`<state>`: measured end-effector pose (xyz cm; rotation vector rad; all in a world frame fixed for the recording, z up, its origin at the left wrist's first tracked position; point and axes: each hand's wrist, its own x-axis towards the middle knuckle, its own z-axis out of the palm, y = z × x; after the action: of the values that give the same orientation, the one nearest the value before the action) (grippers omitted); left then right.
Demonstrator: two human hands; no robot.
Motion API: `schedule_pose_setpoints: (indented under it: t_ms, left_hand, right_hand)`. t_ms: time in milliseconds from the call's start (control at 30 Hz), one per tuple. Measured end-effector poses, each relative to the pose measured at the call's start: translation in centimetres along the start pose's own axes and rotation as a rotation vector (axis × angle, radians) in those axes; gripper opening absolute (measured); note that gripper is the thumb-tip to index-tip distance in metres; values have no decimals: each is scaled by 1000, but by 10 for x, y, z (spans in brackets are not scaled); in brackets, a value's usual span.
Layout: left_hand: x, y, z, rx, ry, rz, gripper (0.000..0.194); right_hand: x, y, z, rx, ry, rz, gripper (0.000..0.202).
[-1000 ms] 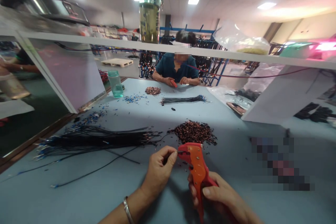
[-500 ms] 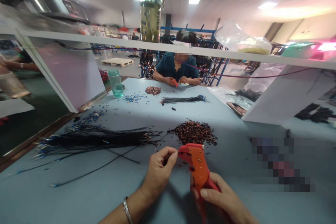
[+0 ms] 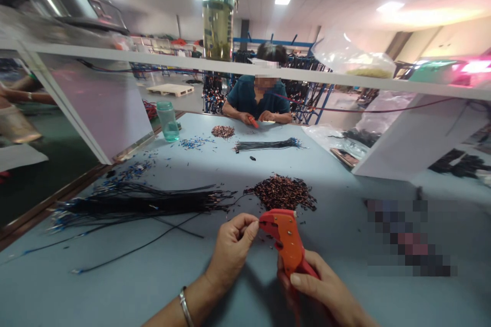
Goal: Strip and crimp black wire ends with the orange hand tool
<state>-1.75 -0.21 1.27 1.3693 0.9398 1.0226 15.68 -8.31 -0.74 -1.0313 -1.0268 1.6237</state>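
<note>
So on the left of our blue-grey table we've got a scatter of little blue bits, and just nearer us a big bundle of black wires, with a couple of strays lying loose beside it. A greenish bottle stands further back. Then there's our left hand, silver bracelet on the wrist, thumb and forefinger pinched together right at the nose of the red-and-orange wire stripper (whatever's between them is too small for us to tell). Across from us a co-worker in a dark teal top has an orange tool in hand, a smaller wire bundle in front of them. Next, a pile of black and coppery pieces sits just beyond our stripper, which is tilted, nose to the left. Our right hand is wrapped around its handles. Further right, a phone lies beside the white shelf support
</note>
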Motion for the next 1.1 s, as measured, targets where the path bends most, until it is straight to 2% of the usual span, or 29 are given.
schedule_pose_setpoints:
  t_ms: [600,800,933,1100]
  left_hand:
    - [4,-3,-1,-5,-9,20,29]
    - [5,-9,-2,7,-17,32,27]
    - [7,-15,-2,35,-9,15,26]
    - [7,-14,0,91,11,-1,26]
  right_hand:
    - [3,5,4,-122,33,-41,46]
    - [5,9,4,-101,39,-45,46]
    - [8,10,5,-51,98,-9,47]
    - [11,9,8,59,90,-3,43]
